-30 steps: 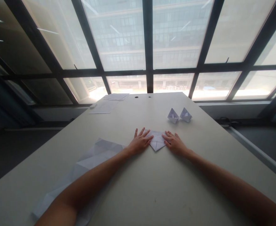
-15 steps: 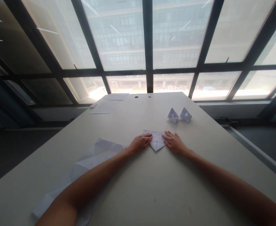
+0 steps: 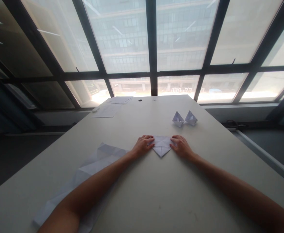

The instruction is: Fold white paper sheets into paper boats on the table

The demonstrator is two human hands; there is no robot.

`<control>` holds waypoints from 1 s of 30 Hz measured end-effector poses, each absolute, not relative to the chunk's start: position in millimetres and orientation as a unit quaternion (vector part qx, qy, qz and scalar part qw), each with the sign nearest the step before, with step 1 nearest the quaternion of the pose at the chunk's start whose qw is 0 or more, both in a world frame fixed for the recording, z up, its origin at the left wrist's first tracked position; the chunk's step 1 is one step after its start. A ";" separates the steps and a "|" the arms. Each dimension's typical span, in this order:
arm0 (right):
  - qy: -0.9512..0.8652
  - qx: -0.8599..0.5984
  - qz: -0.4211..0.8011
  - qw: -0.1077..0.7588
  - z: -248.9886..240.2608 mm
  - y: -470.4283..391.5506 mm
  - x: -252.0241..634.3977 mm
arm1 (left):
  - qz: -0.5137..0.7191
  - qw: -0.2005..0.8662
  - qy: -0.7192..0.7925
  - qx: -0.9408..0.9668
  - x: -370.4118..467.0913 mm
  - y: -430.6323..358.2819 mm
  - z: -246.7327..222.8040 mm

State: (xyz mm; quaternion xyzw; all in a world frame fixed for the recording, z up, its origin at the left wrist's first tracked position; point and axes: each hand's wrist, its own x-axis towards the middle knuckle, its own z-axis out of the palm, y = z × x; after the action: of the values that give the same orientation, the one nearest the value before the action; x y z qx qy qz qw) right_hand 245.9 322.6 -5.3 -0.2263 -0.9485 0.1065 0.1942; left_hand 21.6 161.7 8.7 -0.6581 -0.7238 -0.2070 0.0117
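A folded sheet of white paper [image 3: 161, 145] lies on the table, its pointed end towards me and its long straight edge at the far side. My left hand [image 3: 144, 144] grips its left corner, with the thumb on the near side and the fingers on the far side. At the right corner, my right hand [image 3: 180, 145] pinches the paper in the same way. Both corners are covered by my fingers. Two folded paper boats, a left one [image 3: 178, 119] and a right one [image 3: 191, 118], stand side by side beyond my right hand.
A large creased sheet of paper [image 3: 89, 168] lies partly under my left forearm. Flat white sheets [image 3: 108, 111] rest at the far left of the white table [image 3: 142, 197]. Dark-framed windows rise behind the table.
My hands have moved apart, from lying on top of the folded paper to its left and right corners. The boats and the other sheets stay where they were.
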 end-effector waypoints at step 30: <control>-0.948 -0.256 0.081 0.168 4.1 315.1 250.6 | -0.210 -0.019 -0.740 -0.639 23.3 159.7 25.1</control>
State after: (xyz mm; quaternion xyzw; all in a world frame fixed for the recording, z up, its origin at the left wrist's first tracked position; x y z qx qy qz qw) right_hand 250.6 315.1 4.1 -0.2563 -0.9483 0.0811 0.1684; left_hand 23.3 159.7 25.1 -0.6387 -0.7402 -0.2095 -0.0187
